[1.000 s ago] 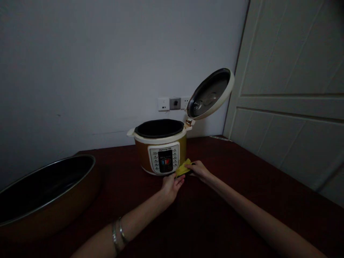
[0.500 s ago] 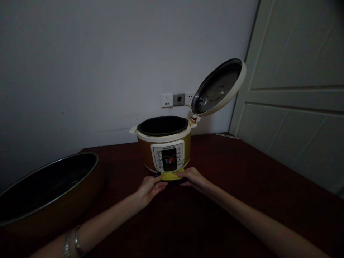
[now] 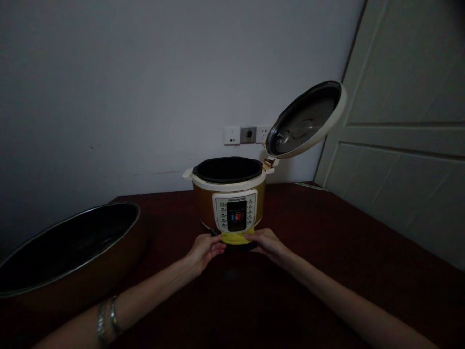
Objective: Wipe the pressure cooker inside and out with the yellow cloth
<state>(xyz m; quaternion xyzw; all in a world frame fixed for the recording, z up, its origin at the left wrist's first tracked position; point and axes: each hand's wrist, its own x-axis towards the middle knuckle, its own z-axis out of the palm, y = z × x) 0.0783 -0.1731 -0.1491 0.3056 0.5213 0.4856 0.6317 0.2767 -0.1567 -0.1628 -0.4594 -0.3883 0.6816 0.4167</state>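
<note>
An electric pressure cooker [image 3: 203,196], gold and white with a control panel on its front, stands with its lid [image 3: 308,118] raised on the right-hand hinge. A black inner pot [image 3: 228,169] shows at its top. Low against the cooker's front is a folded yellow cloth [image 3: 236,238]. My left hand [image 3: 206,251] pinches the cloth's left end, and my right hand [image 3: 268,242] has the right end between thumb and fingers. Something dark shows under the cloth; I cannot make out what it is.
On the left of the dark red table [image 3: 327,242] sits a large brown pan [image 3: 119,257] with a dark inside. Wall sockets [image 3: 231,135] are behind the cooker. A white panelled door [image 3: 395,169] rises along the right side.
The view has turned slightly, so the cooker, pan and wall sockets appear a little further right. Both hands keep hold of the cloth at the cooker's front.
</note>
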